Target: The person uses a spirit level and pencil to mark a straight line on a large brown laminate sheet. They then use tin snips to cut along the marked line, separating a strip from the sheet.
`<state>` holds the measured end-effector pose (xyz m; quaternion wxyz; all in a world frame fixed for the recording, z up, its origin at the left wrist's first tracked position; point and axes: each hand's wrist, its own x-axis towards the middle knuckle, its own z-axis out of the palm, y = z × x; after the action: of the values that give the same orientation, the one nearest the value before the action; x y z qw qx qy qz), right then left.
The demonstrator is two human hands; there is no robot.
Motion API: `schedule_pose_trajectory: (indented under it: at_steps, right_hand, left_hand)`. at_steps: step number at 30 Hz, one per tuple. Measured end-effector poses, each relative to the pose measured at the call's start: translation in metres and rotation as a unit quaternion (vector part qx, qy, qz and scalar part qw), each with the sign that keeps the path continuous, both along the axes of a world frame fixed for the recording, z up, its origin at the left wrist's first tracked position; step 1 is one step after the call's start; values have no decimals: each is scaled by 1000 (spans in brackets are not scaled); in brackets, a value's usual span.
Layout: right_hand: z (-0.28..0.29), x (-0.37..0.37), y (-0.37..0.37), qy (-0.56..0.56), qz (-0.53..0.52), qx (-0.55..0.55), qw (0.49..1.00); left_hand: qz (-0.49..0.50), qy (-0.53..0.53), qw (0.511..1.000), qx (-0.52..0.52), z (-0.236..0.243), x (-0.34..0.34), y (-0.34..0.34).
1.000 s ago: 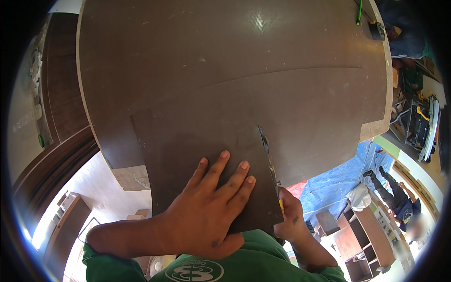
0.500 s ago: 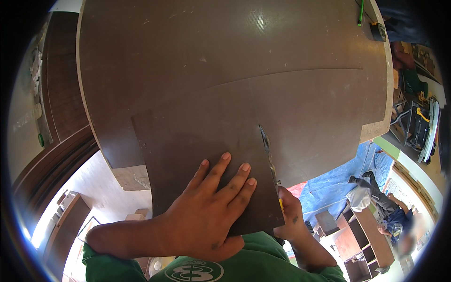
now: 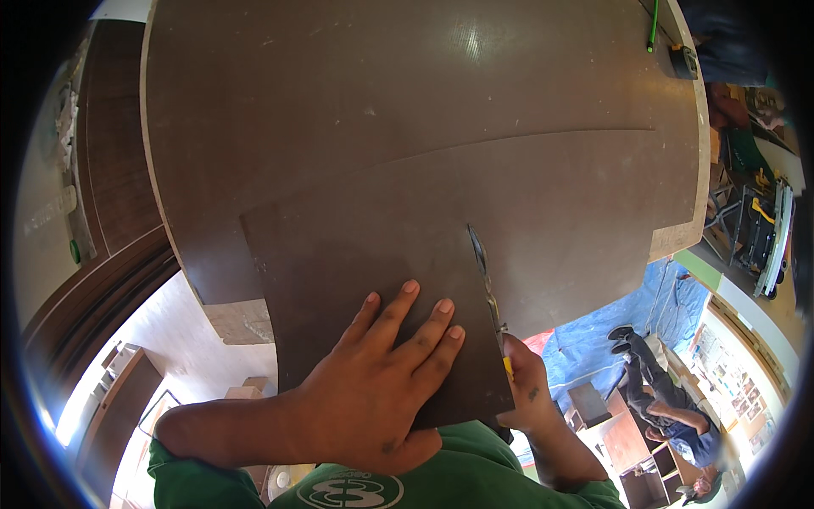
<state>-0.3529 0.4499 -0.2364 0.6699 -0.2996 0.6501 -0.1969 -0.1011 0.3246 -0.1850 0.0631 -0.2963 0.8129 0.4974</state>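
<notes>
A brown laminate sheet [image 3: 560,220] lies over the big brown board, its near end reaching to my body. My left hand [image 3: 386,365] rests flat on this sheet, fingers spread and pointing away from me. At the sheet's near right part, my right hand [image 3: 524,377] is closed around snips [image 3: 485,276] with a yellow handle. The dark metal blades point away from me, along a cut line in the sheet. Most of the handles and the curled fingers are hidden by the sheet.
The big brown board [image 3: 297,93] has pale edges. A green pencil-like stick [image 3: 651,34] and a black tape measure [image 3: 682,61] lie at its far right corner. Beyond the right edge are a person [image 3: 678,416], a blue tarp [image 3: 585,331] and open wooden shelving [image 3: 644,467].
The sheet has shifted slightly toward me. Both hands and the snips have hardly moved. At the lower right, the other person has changed position, and the white bag there is less visible.
</notes>
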Motion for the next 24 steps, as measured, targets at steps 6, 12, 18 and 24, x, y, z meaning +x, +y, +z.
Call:
schedule_pose_trajectory:
  at_steps: [6, 12, 18, 24]
  right_hand:
    - [2, 0, -4, 3, -2, 8, 1000]
    - [8, 1, -12, 27, 16, 11, 999]
    - [4, 0, -8, -1, -2, 28, 1000]
    - [0, -1, -2, 11, -5, 28, 1000]
  left_hand:
    - [-3, -5, 1000, 4, -1, -1, -2]
    - [-17, -2, 1000, -4, 0, 0, -2]
    - [-9, 0, 1000, -1, 3, 1, -2]
    - [6, -2, 1000, 0, 2, -1, 2]
